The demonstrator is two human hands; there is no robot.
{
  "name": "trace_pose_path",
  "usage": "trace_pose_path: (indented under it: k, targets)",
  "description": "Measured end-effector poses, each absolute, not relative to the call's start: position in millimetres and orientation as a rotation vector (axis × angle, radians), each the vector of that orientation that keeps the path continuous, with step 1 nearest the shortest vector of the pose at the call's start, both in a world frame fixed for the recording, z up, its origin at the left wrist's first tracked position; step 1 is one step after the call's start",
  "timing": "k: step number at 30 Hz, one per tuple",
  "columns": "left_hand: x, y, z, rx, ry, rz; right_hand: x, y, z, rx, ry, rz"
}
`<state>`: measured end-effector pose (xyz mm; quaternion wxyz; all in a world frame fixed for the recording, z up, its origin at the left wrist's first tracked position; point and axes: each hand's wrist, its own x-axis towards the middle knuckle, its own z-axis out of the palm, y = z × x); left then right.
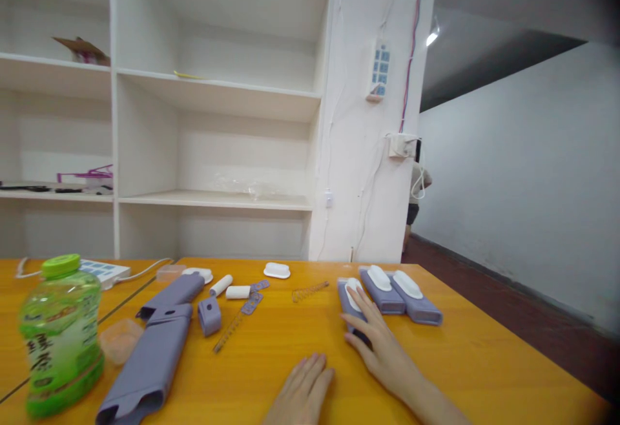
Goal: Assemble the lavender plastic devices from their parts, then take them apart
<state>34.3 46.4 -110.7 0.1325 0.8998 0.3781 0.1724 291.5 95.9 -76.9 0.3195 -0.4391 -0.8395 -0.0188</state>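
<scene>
Right hand (375,338) laid palm-down over the leftmost of three lilac units (349,302) at the far right part of the orange table (484,360); fingers spread and loosely curved over the unit's top, touching it, not closed around it; thumb down beside its near end. Second lilac unit (382,289) and third lilac unit (416,299) just beside to the right, all three side by side, each with a white oval cap on top. Left hand (303,393) flat on the table near the front edge, fingers extended and together, holding nothing; close to the right hand, not touching it. Further left on the table: thin coiled spring (310,291); white oval cap (277,270); two white cylinders (230,288); small lilac block (209,316); long lilac housings (155,354) lying end to end. Green bottle (61,334) upright at far left, blurred; white power strip (104,270) behind it. White shelving (213,102) beyond the table; a person (415,199) partly visible behind the pillar (372,154).
</scene>
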Motion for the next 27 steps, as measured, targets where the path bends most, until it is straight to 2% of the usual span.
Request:
trace_pose_path:
  k: [7, 12, 15, 19, 22, 25, 27]
  targets:
    - [38, 69, -139, 2.606, 1.150, 0.648, 295, 147, -71, -1.288, -2.145, -0.185]
    - [31, 46, -106, 2.572, 1.100, 0.579, 292, 141, -79, -1.326, -2.072, -0.223]
    - [24, 28, -81, 2.579, 1.201, 0.671, 284, 122, -76, -1.244, -2.082, -0.227]
    - [6, 18, -49, 2.573, 1.729, 0.906, 265, 97, -64, -1.177, -2.139, -0.123]
    - [-18, 19, -28, 2.427, 2.344, 0.995, 257, 90, -59, -1.169, -2.141, -0.037]
    - [-50, 20, -21, 2.120, 2.878, 0.779, 259, 95, -63, -1.206, -2.078, 0.024]
    - [-74, 20, -24, 1.915, 3.032, 0.549, 261, 99, -66, -1.224, -2.048, 0.041]
